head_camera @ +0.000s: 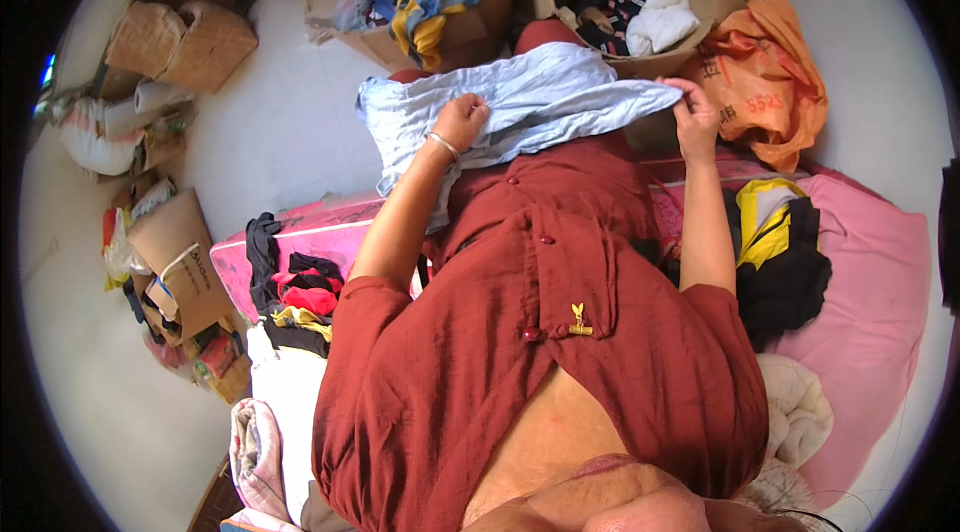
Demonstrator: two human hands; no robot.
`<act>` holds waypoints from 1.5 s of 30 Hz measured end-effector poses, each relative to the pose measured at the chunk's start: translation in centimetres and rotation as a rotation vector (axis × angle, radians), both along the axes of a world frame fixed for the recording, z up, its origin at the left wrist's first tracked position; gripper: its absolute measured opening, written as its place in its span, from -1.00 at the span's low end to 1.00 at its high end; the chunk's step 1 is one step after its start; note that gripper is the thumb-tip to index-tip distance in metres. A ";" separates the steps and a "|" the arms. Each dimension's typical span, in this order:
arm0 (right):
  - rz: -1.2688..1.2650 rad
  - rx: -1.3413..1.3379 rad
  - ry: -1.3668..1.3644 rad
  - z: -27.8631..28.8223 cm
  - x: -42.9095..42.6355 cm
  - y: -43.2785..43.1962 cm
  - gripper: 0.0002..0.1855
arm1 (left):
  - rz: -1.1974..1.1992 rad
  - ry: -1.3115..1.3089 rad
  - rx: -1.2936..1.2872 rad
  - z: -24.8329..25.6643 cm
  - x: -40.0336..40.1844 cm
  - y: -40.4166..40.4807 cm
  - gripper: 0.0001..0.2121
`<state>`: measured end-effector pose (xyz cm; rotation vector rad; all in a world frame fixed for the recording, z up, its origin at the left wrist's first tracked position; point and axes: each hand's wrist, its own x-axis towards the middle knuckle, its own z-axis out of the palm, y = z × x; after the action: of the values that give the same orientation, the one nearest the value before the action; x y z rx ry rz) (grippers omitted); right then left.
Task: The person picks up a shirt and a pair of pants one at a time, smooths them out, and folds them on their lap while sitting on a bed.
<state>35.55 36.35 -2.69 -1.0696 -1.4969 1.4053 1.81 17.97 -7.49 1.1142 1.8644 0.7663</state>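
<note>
A crumpled light-blue cloth garment (525, 100) lies across my lap, over the red-brown trousers. My left hand (459, 123), with a silver bangle at the wrist, pinches its upper layer near the middle. At the garment's right end my right hand (694, 115) grips a narrow tip between thumb and fingers and draws it out to the side. Folds run between the two hands. The left end of the cloth hangs loose past my left forearm. What kind of garment it is, I cannot tell.
Beyond my knees stand a cardboard box of clothes (472, 25) and a second, rounded carton (709, 14). An orange plastic bag (772, 81) sits at the right. Dark clothes lie on the pink bedding at left (300, 292) and right (784, 269). Cardboard boxes (180, 262) line the left wall.
</note>
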 end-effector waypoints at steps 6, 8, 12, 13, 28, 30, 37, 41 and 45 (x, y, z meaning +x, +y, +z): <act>0.070 -0.102 -0.019 2.0 3.1 -2.3 -0.84 | -0.051 0.214 0.090 4.2 2.1 2.1 -0.83; 0.061 -0.088 -0.008 2.6 3.2 -2.4 -0.85 | -0.141 0.433 0.465 7.2 3.1 3.9 -0.78; 0.039 -0.073 -0.005 3.7 2.4 -2.3 -0.86 | -0.286 -0.037 0.330 12.0 7.2 5.6 -0.78; 0.040 -0.072 -0.003 4.2 2.0 -2.2 -0.86 | -0.382 -0.082 0.335 12.2 8.1 5.9 -0.78; 0.103 -0.114 0.017 4.9 -1.8 -0.9 -0.77 | -0.297 -0.167 0.207 8.9 11.0 9.6 -0.86; 0.138 -0.125 0.015 4.9 -1.6 -0.9 -0.75 | -0.277 -0.345 0.167 7.8 10.0 8.9 -0.84; 0.364 -0.301 0.217 5.6 -2.3 -1.3 -0.63 | -0.137 -0.701 0.085 6.8 9.8 7.8 -0.78; 0.346 -0.319 0.181 5.2 -2.8 -1.5 -0.63 | -0.153 -0.699 0.073 7.0 9.7 7.5 -0.78; 0.274 -0.328 0.068 3.7 -2.1 -1.2 -0.77 | -0.205 -0.576 0.083 6.8 9.5 7.2 -0.78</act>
<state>33.43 35.19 0.97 -1.0232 -1.4346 1.9113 11.32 25.16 -0.74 0.9832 1.2286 0.9324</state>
